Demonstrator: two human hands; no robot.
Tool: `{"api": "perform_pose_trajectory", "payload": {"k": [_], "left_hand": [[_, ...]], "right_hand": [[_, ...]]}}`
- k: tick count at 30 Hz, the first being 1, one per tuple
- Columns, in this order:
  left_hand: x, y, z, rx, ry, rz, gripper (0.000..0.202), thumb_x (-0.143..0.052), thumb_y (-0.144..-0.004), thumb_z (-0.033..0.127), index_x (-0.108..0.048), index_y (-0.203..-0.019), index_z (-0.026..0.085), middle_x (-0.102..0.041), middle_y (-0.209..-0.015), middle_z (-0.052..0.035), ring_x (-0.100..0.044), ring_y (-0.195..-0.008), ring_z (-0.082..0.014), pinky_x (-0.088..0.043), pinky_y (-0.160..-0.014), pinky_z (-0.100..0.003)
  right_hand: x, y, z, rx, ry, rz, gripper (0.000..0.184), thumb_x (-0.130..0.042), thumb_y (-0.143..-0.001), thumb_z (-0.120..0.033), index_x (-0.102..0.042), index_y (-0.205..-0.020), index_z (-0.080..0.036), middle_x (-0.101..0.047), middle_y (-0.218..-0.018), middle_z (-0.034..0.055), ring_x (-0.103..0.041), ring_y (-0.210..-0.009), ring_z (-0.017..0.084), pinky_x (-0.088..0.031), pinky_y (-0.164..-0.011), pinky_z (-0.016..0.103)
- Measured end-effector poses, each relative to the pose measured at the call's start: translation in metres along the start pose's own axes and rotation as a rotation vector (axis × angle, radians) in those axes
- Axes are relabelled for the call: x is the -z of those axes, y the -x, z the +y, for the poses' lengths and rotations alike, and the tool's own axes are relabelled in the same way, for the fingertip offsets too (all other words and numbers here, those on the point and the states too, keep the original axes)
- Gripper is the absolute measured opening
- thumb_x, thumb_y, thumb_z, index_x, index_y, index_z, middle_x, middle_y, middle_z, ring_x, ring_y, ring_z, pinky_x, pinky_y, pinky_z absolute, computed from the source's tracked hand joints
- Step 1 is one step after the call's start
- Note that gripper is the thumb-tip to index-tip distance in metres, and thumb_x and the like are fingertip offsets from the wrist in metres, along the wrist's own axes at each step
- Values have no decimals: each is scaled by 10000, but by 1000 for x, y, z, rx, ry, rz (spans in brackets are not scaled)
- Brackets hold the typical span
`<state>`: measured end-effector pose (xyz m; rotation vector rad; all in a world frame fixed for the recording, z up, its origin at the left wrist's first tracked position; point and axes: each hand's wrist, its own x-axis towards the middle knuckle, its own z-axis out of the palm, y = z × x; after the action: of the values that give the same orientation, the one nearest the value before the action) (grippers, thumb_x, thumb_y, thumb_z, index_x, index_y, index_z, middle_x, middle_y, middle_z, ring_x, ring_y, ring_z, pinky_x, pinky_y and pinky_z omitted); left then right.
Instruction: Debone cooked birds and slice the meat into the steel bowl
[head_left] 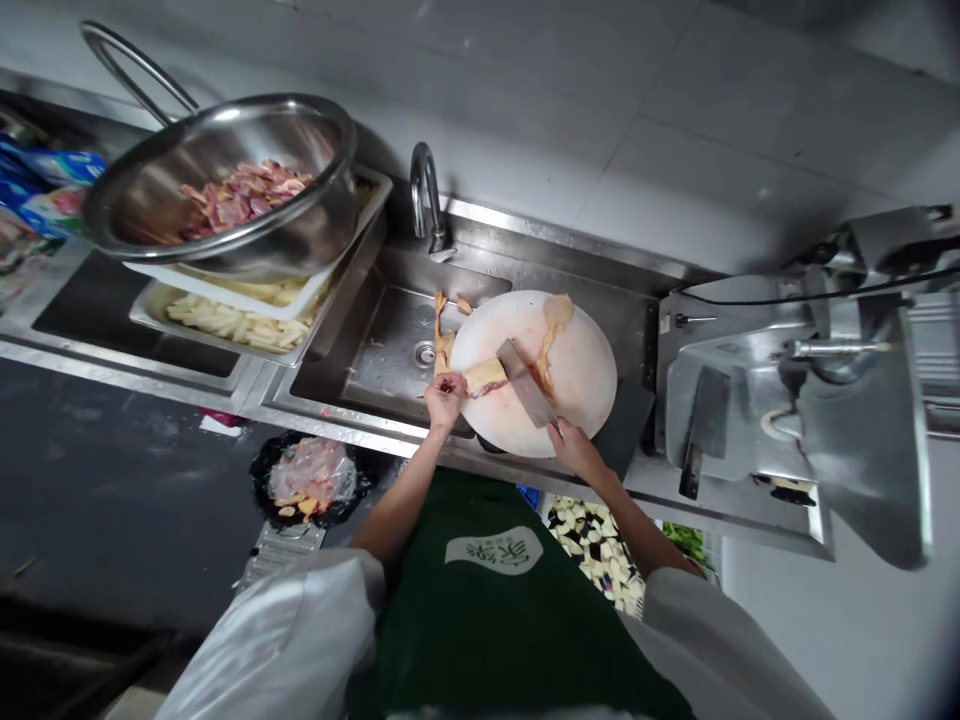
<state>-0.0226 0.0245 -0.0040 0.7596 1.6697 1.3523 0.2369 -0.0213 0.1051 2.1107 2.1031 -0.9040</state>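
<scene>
A round white cutting board lies across the right side of the sink. My right hand is closed around the handle of a cleaver, whose blade rests at the right end of a yellow-skinned poultry piece on the board. My left hand is closed at the left end of that piece, by the board's edge. Strips of loose skin lie farther right on the board. More yellow-skinned poultry with a foot lies by the board's left edge, over the sink.
The sink has a faucet behind it. At left, a steel bowl of cut meat sits on stacked trays of pale strips. A slicer and second cleaver are at right. A lined bin stands below.
</scene>
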Motion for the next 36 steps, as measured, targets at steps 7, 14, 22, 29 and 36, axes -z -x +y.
{"api": "perform_pose_trajectory", "payload": {"k": [7, 14, 22, 29, 36], "left_hand": [[6, 2, -4, -3, 30, -24, 94, -695, -747, 218, -607, -768, 191, -639, -740, -7, -617, -665, -119, -545, -721, -282], [3, 5, -3, -119, -137, -57, 13, -617, -818, 171, -621, -807, 174, -623, -808, -45, -605, -726, -149, -546, -745, -315], [-4, 12, 2, -535, -488, -350, 195, -595, -962, 340, -745, -1027, 234, -587, -1130, -107, -537, -1148, -256, -435, -1079, -451], [41, 19, 4, -393, -368, 37, 216, -558, -963, 346, -712, -958, 195, -600, -1059, -104, -587, -1066, -235, -483, -1002, -391], [96, 32, 1, -355, -481, 173, 216, -512, -980, 329, -675, -932, 196, -609, -1006, -99, -591, -1007, -228, -497, -957, -374]], "right_hand": [[40, -9, -67, 117, 47, 344, 445, -250, -1086, -394, -581, -1210, -123, -717, -892, 145, -693, -841, 258, -445, -741, 293], [-25, -39, -76, 19, 139, -4, 422, -296, -1088, -329, -611, -1219, -81, -736, -1006, 198, -711, -914, 250, -483, -779, 293], [-35, -1, -16, 13, 141, -62, 376, -325, -1065, -330, -641, -1090, -129, -730, -924, 156, -705, -897, 260, -495, -779, 322], [25, 20, -35, 25, 124, 194, 408, -300, -1061, -385, -629, -1052, -145, -713, -841, 154, -694, -804, 276, -462, -737, 326], [-14, -26, -91, 57, 49, 159, 489, -297, -1067, -357, -562, -1340, -51, -733, -1038, 239, -711, -927, 292, -506, -797, 335]]}}
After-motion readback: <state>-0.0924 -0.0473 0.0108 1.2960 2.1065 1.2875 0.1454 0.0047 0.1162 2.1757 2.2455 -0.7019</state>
